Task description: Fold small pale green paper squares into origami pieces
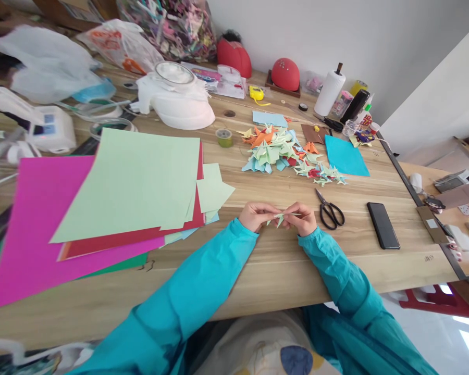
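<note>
Both my hands meet over the front middle of the wooden table, holding one small pale green folded-paper piece [280,220] between them. My left hand [257,215] pinches its left side. The fingers of my right hand [303,219] are closed on its right side, and partly hide it. Beyond my hands lies a pile of folded paper figures [271,151] in pale green, orange, blue and red. A string of smaller folded paper pieces [322,173] trails off to its right. Black-handled scissors [330,212] rest just right of my right hand.
Large paper sheets [133,182] in green, red and magenta are stacked at left, with small green squares [211,190] beside them. A phone [383,225] lies at right. Farther back are a blue sheet [346,155], a tape roll [224,138], a yellow tape measure [257,94] and plastic bags [47,62].
</note>
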`<state>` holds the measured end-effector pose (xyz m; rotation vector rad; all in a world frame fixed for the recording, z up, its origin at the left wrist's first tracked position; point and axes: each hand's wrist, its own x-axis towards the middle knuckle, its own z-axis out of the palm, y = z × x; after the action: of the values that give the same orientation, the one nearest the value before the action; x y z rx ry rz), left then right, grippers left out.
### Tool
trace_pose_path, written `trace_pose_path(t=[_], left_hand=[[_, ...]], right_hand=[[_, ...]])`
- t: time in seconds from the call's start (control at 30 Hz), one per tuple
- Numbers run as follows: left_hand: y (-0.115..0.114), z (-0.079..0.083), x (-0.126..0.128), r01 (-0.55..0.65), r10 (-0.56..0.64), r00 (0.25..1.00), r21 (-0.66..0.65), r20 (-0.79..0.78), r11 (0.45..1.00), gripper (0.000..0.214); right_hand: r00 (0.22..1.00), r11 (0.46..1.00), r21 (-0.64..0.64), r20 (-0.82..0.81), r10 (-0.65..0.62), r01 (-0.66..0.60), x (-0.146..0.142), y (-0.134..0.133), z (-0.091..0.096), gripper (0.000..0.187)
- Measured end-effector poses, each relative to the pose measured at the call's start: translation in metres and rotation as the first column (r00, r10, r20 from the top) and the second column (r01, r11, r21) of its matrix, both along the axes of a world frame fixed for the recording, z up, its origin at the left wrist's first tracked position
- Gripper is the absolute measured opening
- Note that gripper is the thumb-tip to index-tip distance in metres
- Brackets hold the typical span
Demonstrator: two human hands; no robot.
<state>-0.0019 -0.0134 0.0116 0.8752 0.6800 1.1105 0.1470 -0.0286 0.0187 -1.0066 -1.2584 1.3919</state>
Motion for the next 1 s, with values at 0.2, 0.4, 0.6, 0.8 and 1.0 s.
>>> trace_pose_path(t=[0.2,0.4,0.6,0.8,1.0], left_hand=[[-0.001,0.001,-0.002,0.043,-0.04,0.997,-0.05,0.06,0.998,0.018],[0.0,-0.007,-0.001,-0.013,0.014,0.995,0.007,-0.094,1.0,0.019],[0.0,0.001,-0.003,-0.079,0.118,0.968,0.177,-0.223,0.981,0.021],[-0.004,0.006,-0.004,-0.143,0.2,0.935,0.204,-0.294,0.968,0.033],[-0.004,0.006,-0.005,-0.17,0.264,0.893,0.27,-0.363,0.948,0.024]], right_hand=[[1.0,0.997,0.08,-0.008,-0.009,0.01,0.0,-0.003,-0.003,0.015],[0.993,0.975,0.222,0.114,-0.014,-0.012,0.003,0.0,-0.011,0.009],[0.973,0.932,0.363,0.217,-0.075,-0.009,0.006,0.0,-0.006,0.008],[0.958,0.93,0.366,0.277,-0.075,-0.033,0.007,0.0,-0.002,0.029],[0.937,0.908,0.411,0.341,-0.073,-0.079,0.009,0.008,-0.01,0.018]])
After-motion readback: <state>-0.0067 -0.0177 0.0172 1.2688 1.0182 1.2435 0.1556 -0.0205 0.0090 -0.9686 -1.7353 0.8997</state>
